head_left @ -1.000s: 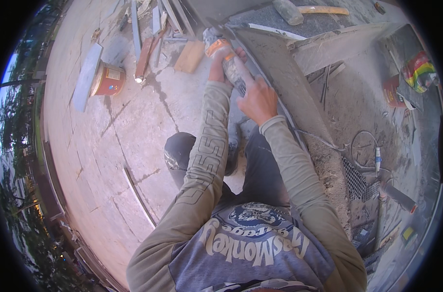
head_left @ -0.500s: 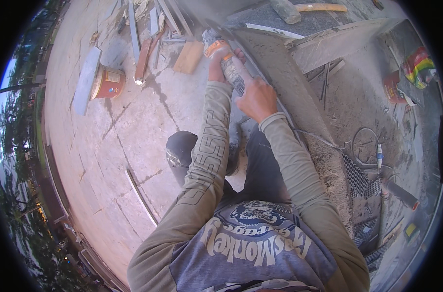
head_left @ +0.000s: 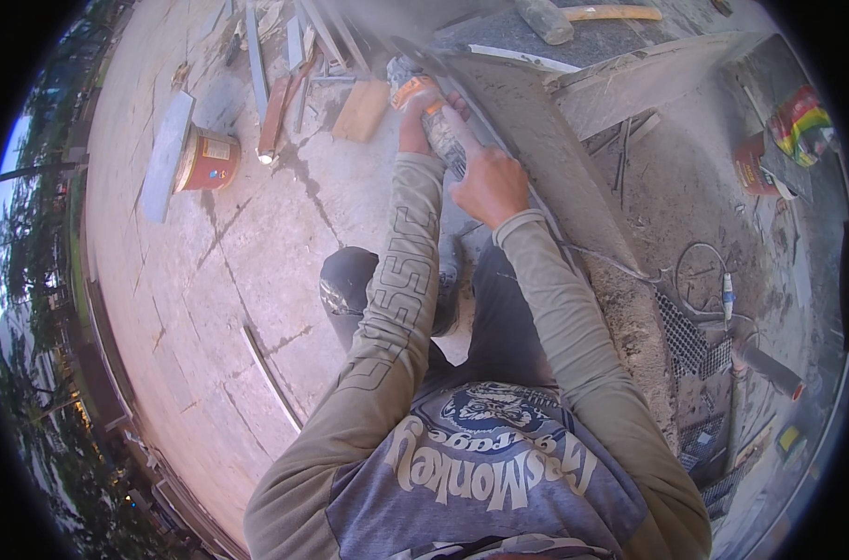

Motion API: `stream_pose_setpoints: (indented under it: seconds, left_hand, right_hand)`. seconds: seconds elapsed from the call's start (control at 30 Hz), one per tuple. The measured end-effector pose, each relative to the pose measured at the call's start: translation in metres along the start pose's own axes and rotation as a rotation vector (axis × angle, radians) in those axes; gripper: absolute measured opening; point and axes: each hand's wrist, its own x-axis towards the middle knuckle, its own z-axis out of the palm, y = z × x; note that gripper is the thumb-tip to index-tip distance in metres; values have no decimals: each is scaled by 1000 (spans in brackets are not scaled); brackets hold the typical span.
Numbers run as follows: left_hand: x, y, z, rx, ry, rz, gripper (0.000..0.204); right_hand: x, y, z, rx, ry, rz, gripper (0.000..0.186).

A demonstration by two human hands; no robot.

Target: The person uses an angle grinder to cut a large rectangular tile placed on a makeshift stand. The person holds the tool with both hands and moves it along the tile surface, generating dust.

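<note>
Grinder (head_left: 436,126) dusty grey, orange-collared; both hands gripping.

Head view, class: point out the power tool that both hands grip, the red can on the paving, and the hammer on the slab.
power tool (head_left: 440,131), head view, on its dusty grey body between the hands.
red can (head_left: 208,161), head view, on its side wall.
hammer (head_left: 544,19), head view, on its grey head.
</note>
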Motion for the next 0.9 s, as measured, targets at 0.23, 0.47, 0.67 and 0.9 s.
stream_pose_setpoints:
  seconds: [0.23,0.47,0.67,0.9]
  left_hand:
    - [-2,-8,-5,-27,-13,-22,53]
    - [-1,-9,-10,-18,-20,-26,57]
    - [-7,-6,-10,-116,-57,-7,58]
    - [-14,0,-8,-74,-113,14,60]
  right_hand:
    - [-8,7,0,9,24,-29,102]
    - [-11,3,-1,-11,26,-13,102]
    - [-18,8,9,-52,84,-91,102]
    - [-22,13,11,-20,79,-120,103]
